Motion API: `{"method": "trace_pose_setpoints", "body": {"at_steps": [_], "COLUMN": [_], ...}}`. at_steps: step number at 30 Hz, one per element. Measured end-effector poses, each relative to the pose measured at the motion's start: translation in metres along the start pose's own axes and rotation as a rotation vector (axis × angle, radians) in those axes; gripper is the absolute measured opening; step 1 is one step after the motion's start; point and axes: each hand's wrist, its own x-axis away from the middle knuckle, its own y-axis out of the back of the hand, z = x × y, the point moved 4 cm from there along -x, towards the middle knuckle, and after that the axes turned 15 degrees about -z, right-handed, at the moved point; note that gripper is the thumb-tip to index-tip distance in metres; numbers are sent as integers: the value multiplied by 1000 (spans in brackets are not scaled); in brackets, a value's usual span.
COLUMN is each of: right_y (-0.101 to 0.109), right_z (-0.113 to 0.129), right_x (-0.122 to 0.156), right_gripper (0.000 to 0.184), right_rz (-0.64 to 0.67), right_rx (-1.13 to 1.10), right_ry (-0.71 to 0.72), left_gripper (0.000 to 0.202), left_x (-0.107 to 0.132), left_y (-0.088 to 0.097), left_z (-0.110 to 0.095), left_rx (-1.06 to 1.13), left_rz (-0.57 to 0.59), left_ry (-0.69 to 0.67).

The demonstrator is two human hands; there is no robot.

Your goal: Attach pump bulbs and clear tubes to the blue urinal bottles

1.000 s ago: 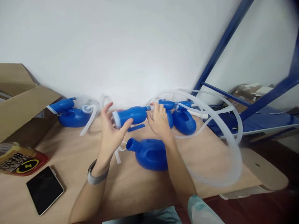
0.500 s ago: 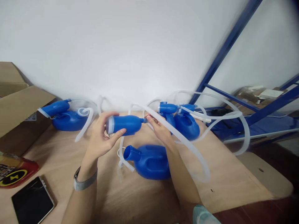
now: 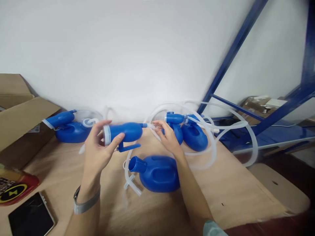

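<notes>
My left hand (image 3: 98, 147) is wrapped around the wide, clear-rimmed end of a blue urinal funnel (image 3: 128, 131), held level above the table. A blue hooked clip hangs under the funnel. At its narrow right end, my right hand (image 3: 168, 136) pinches the end of a translucent hose (image 3: 150, 126), which meets the nozzle. How far the hose is pushed on cannot be told. From there the hose loops to the right. Below the hands, a blue urine bottle (image 3: 159, 173) lies on its side, its open neck pointing left. A loose piece of clear tube (image 3: 134, 186) lies beside that neck.
Another blue bottle with funnel (image 3: 72, 132) stands at left by a cardboard box (image 3: 29, 114). More bottles (image 3: 195, 136) and looping hoses are at right. A phone (image 3: 31, 214) and a red-labelled bottle (image 3: 18, 186) lie front left. A blue metal frame (image 3: 228, 62) rises at right.
The hose end now meets the funnel's nozzle, where my right fingers were at the bare nozzle before. The funnel has shifted left and turned, bringing its clip into view.
</notes>
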Motion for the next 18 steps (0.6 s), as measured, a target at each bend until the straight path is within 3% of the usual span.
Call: {"method": "trace_pose_setpoints", "body": {"at_steps": [3,5,11,16,18], "right_y": [-4,-5,-3,-12,-14], "right_z": [13,21,31,33,29], "right_x": [5,7,9,10,9], "right_gripper": [50,51,66,55,55], "right_rz": [138,204,255,107,59], "right_rx": [-10,-5,127,305,331], "right_ry": [50,76,-2,-31,-40], "left_gripper": [58,57,57,65,62], "left_x": [6,11,22,15,10], "left_y": [-12,-21,-36,-29,-29], "left_z": [2,4,8,10,15], "left_rx": [10,9,-34,-29,-3], "left_rz": [112,162,249,-56,-19], "left_ry": [34,51,90,-45,-56]}}
